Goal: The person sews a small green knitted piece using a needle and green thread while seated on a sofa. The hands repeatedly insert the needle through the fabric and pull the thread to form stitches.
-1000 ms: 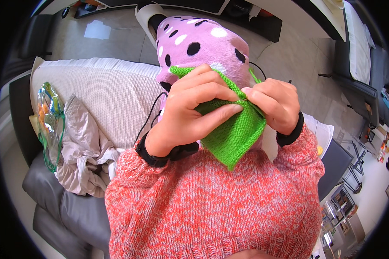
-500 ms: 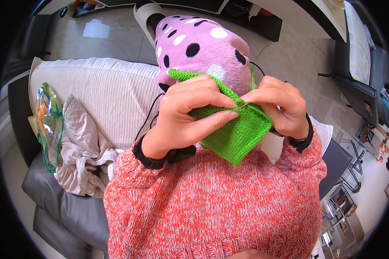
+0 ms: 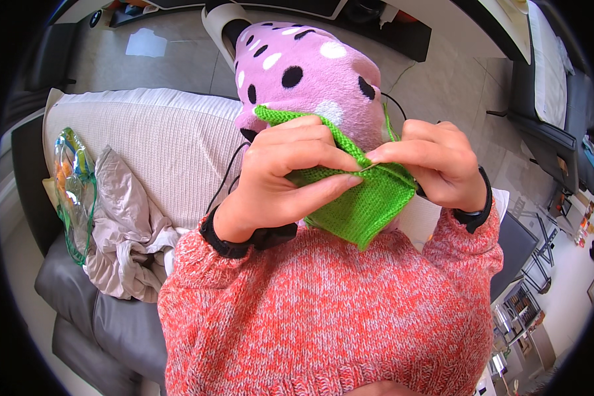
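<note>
A bright green knitted piece hangs from my hands over my lap, its rolled upper edge slanting toward the far left. My left hand is closed on it, thumb and forefinger pinching near the upper edge. A thin needle shows at the knit between both hands' fingertips. My right hand is closed, its fingertips pinched at the needle beside the left ones; its lower fingers are partly hidden by the fabric. A strand of green yarn rises behind the right hand.
A pink blanket with black and white spots covers my legs. To the left, a clear bag and a crumpled beige cloth lie on the sofa's cream cover. A black cable runs beside my left wrist.
My right hand has shifted slightly right, with its fingers straighter over the knit. The knitted piece has tilted a little, its lower corner slightly higher. My left hand keeps its pinch.
</note>
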The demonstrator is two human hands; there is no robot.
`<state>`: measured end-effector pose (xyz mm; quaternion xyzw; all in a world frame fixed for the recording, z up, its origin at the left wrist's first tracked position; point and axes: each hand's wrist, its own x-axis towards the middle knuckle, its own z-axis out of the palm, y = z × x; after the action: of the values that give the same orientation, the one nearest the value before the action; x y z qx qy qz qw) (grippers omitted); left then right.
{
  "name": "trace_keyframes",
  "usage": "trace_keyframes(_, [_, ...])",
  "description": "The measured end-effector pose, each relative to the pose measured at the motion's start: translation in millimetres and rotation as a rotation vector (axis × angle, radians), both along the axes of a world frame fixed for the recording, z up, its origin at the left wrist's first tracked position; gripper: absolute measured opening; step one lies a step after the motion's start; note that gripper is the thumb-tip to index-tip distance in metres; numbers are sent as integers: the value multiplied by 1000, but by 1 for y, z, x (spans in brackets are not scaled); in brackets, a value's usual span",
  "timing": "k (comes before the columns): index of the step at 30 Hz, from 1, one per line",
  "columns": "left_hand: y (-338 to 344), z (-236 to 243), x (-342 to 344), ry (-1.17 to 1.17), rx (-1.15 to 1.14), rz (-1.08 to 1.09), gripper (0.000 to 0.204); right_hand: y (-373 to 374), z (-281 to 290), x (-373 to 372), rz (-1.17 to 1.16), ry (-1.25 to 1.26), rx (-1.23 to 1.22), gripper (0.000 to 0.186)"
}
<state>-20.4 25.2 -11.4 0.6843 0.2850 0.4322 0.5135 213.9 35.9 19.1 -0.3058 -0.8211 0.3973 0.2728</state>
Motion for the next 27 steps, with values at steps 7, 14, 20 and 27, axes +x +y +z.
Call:
trace_keyframes(7, [1, -1, -1, 15, 28, -13, 16, -2, 12, 1, 8, -142, 115, 37])
trace_keyframes(14, [1, -1, -1, 23, 41, -18, 17, -2, 16, 1, 14, -167, 125, 38])
trace_keyframes(20, [2, -1, -3, 32, 41, -44, 16, -1, 13, 1, 43, -132, 87, 37])
trace_keyframes(27, [3, -1, -4, 9, 4, -83, 15, 10, -2, 2, 126, 101, -336, 19])
